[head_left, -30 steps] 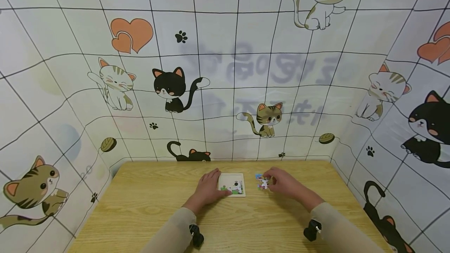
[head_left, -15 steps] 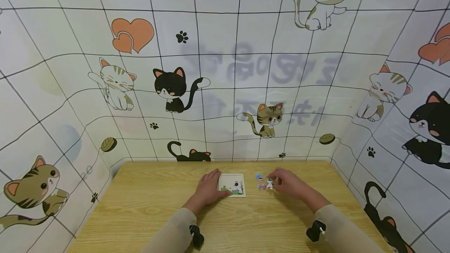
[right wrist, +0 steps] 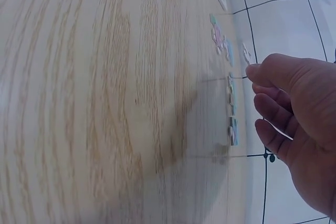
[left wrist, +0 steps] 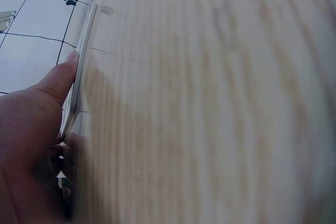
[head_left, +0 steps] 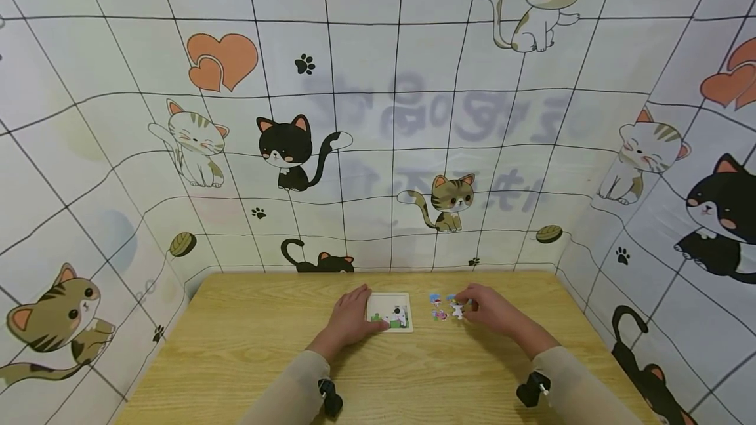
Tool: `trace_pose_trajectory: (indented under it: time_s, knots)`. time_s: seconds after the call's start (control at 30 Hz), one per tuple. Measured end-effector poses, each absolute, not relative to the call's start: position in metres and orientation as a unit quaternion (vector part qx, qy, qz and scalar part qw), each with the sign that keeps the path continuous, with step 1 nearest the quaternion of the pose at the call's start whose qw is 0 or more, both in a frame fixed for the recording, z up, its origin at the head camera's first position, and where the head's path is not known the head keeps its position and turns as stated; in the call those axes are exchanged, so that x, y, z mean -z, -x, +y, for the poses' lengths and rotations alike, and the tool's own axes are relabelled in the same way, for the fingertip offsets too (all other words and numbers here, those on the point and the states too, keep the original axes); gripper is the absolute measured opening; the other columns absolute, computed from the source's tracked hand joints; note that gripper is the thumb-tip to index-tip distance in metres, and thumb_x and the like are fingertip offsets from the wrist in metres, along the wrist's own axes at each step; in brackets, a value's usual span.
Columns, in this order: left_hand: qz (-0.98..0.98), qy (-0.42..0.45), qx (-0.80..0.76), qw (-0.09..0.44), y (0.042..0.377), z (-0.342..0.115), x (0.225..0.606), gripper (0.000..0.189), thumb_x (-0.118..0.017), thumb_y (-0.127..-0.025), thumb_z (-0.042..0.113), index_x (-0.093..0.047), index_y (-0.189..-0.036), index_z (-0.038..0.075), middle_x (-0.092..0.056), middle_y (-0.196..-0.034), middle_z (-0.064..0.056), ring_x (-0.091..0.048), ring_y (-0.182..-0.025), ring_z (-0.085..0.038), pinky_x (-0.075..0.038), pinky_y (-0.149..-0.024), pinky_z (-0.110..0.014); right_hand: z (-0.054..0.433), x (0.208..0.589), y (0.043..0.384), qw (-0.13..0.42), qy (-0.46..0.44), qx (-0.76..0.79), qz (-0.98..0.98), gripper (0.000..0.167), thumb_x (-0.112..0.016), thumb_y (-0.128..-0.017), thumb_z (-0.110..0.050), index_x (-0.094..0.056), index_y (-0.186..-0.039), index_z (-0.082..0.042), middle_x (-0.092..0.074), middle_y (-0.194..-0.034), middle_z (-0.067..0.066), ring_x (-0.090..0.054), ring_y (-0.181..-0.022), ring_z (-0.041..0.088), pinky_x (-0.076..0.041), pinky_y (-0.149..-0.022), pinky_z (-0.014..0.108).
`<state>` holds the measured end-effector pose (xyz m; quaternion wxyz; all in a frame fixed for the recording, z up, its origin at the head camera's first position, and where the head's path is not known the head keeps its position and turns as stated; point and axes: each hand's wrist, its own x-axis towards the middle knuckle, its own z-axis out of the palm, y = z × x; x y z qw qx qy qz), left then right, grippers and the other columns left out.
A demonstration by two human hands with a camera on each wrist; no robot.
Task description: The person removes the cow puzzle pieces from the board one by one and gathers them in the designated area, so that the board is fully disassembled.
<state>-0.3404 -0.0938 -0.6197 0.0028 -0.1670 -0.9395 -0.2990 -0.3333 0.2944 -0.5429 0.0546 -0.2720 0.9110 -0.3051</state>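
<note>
My left hand (head_left: 351,317) holds a small puzzle tray (head_left: 384,300) at its left side, the thumb lying across the front edge. Joined picture pieces fill the lower part of the tray. In the left wrist view the thumb (left wrist: 60,77) presses on the tray's edge. To the right, my right hand (head_left: 490,307) pinches a whitish jigsaw piece (head_left: 457,311) between thumb and forefinger. The right wrist view shows this piece (right wrist: 246,53) lifted above the table. Loose jigsaw pieces (head_left: 440,314) lie left of the right hand, and others are partly hidden behind its fingers.
The wooden table (head_left: 266,346) reaches back to a wall cloth (head_left: 366,215) printed with cats and grid lines. A blue loose piece (head_left: 434,298) lies between the tray and the right hand. Black wrist cameras (head_left: 533,389) sit on both sleeves.
My right hand has moved a little to the right with the whitish jigsaw piece, uncovering loose pieces on the table. The left hand and the tray stay in place.
</note>
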Motion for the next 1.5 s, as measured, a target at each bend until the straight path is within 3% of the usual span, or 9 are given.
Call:
trace_pose_trajectory:
  time_s: [0.73,0.97,1.5]
  knots:
    - [-0.940,0.161,0.300,0.000,0.340,-0.094,0.621,0.104,-0.085,-0.092,0.063,-0.045,-0.167,0.002,-0.038,-0.176,-0.016,-0.033,-0.163,-0.040,-0.021,-0.132,-0.066,0.299,0.552,0.336,0.042,0.273,0.282,0.919,0.031,-0.077,-0.099,0.004,-0.076,-0.130,0.005,-0.068,-0.109,0.009,-0.051,-0.079,0.006,-0.048,-0.065,0.028]
    - [-0.945,0.156,0.287,-0.016,0.330,-0.090,0.600,0.102,-0.085,-0.094,0.058,-0.045,-0.166,0.001,-0.038,-0.176,-0.018,-0.034,-0.162,-0.042,-0.022,-0.131,-0.066,0.299,0.556,0.336,0.034,0.294,0.283,0.912,0.029,-0.079,-0.098,0.004,-0.077,-0.126,0.006,-0.068,-0.104,0.007,-0.052,-0.079,0.006,-0.048,-0.066,0.028]
    - [-0.946,0.160,0.281,-0.010,0.327,-0.090,0.597,0.101,-0.085,-0.094,0.059,-0.046,-0.165,-0.001,-0.039,-0.174,-0.020,-0.035,-0.161,-0.043,-0.023,-0.130,-0.067,0.298,0.560,0.336,0.049,0.289,0.280,0.914,0.029,-0.075,-0.099,0.004,-0.077,-0.128,0.004,-0.069,-0.113,0.011,-0.056,-0.085,0.010,-0.052,-0.071,0.031]
